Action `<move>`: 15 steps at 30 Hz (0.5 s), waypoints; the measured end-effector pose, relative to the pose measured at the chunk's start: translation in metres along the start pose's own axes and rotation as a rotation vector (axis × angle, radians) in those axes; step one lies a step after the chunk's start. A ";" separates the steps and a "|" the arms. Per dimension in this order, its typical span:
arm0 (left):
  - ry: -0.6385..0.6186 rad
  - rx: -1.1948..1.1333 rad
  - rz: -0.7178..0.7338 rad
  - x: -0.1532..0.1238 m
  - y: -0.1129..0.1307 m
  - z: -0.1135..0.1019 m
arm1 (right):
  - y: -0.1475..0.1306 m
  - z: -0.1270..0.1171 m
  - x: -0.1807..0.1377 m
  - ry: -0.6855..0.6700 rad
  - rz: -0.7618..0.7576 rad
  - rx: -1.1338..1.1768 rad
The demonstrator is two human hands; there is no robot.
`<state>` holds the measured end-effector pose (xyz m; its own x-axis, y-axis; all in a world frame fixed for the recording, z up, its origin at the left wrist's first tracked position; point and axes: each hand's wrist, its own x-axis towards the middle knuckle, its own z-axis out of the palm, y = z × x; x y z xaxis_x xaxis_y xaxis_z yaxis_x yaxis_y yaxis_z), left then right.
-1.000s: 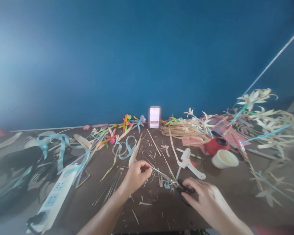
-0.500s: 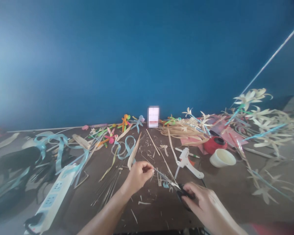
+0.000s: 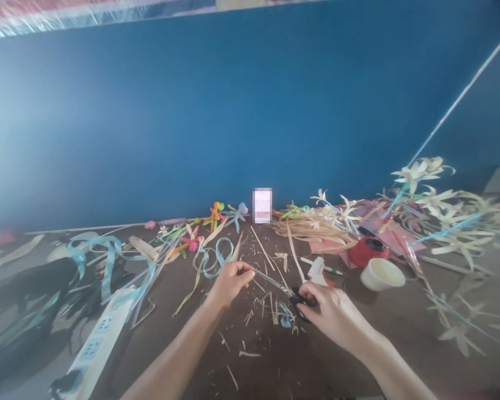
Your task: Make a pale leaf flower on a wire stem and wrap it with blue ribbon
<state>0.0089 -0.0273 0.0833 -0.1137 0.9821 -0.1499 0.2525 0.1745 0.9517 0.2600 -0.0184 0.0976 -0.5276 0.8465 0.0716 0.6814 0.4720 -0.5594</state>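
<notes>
My right hand [image 3: 331, 311] grips the black handles of a pair of scissors [image 3: 283, 290], blades pointing left toward my other hand. My left hand [image 3: 230, 282] is pinched shut on something thin that I cannot make out, right at the blade tips. Both hands hover low over the brown table [image 3: 275, 361], which is littered with pale straw-like scraps [image 3: 250, 319]. A small blue ribbon bit [image 3: 285, 321] lies just below the scissors.
A white glue gun [image 3: 316, 269], a red tape roll [image 3: 369, 249] and a white cup [image 3: 382, 274] sit right of the hands. Dried-leaf flowers [image 3: 425, 178] pile at the far right. Blue ribbon [image 3: 216, 255] and a white power strip [image 3: 95, 344] lie left. A blue wall stands behind.
Both hands have moved farther from me across the table, the right hand with the scissors closing in toward the left. The view has tilted up a little.
</notes>
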 end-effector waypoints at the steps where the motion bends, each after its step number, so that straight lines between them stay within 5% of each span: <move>1: 0.003 -0.006 -0.003 0.003 0.001 -0.001 | 0.000 0.000 0.003 0.006 -0.005 -0.006; 15: -0.017 0.016 -0.090 0.016 0.007 0.004 | 0.005 0.008 0.003 0.038 -0.067 -0.051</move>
<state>0.0127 -0.0102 0.0868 -0.1203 0.9635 -0.2392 0.2574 0.2630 0.9298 0.2576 -0.0157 0.0882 -0.5534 0.8212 0.1392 0.6712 0.5386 -0.5093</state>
